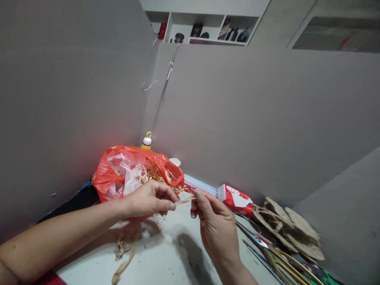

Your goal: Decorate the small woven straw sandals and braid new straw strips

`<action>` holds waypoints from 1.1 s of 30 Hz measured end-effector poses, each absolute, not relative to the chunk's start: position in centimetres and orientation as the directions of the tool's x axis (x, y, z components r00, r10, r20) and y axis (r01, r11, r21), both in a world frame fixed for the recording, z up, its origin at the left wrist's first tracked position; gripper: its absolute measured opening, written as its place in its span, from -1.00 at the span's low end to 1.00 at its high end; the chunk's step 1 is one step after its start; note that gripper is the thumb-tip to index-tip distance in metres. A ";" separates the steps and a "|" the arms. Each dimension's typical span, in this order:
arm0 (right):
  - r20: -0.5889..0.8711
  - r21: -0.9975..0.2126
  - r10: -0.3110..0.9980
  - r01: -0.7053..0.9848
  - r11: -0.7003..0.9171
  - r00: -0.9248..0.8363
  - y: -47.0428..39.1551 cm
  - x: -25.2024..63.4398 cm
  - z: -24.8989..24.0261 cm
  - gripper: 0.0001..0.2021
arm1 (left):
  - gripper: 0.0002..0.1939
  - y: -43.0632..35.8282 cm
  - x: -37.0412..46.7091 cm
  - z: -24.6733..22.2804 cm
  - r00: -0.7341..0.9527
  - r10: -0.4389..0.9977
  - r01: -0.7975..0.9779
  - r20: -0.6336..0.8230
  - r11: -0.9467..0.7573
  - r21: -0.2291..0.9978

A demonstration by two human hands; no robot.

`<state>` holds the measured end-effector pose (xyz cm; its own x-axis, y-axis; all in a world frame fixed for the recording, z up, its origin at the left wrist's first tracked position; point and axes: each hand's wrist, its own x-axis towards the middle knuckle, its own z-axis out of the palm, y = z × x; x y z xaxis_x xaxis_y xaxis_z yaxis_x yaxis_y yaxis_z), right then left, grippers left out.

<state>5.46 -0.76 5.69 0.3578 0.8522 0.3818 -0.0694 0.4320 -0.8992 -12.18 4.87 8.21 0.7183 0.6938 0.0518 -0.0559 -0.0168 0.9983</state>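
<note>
One pale fibre strand (184,201) spans the gap between the left hand (151,198) and the right hand (219,225), both with fingers closed on it, above the white table (162,257). Beyond the left hand, a red plastic bag (102,172) contains dry strips (152,174) and whitish film (130,180); a wall shelf (184,24) holds dark vessels (243,35).

Left hand (150,199), right hand (219,223) pinch pale strip (184,200); red bag (102,174) behind.

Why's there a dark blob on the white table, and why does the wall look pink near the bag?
Head view: the blob is a soft-edged shadow, probably from the right hand; head view again: the pinkish patch on the grey wall is likely light tinted by the red bag.
</note>
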 end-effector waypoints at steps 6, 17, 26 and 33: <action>0.236 -0.848 0.905 -0.379 0.370 0.353 -0.4 5.2 6.3 -0.67 | -0.71 5.0 -12.3 8.3 0.713 0.701 -0.097 0.022 0.067 0.993; 0.202 -0.887 0.962 -0.383 0.259 0.182 -1.1 3.6 5.2 -0.75 | -0.69 4.4 -11.8 6.8 0.775 0.629 0.035 -0.064 0.059 0.998; 0.110 -0.778 0.979 -0.599 0.191 0.169 -1.0 5.5 7.6 -0.68 | -0.78 4.9 -11.7 6.0 0.797 0.596 0.195 -0.096 -0.105 0.975; 0.148 -0.860 0.975 -0.465 0.208 0.164 -0.6 6.5 6.9 -0.72 | -0.86 5.4 -12.0 6.4 0.668 0.726 0.280 0.164 -0.449 0.849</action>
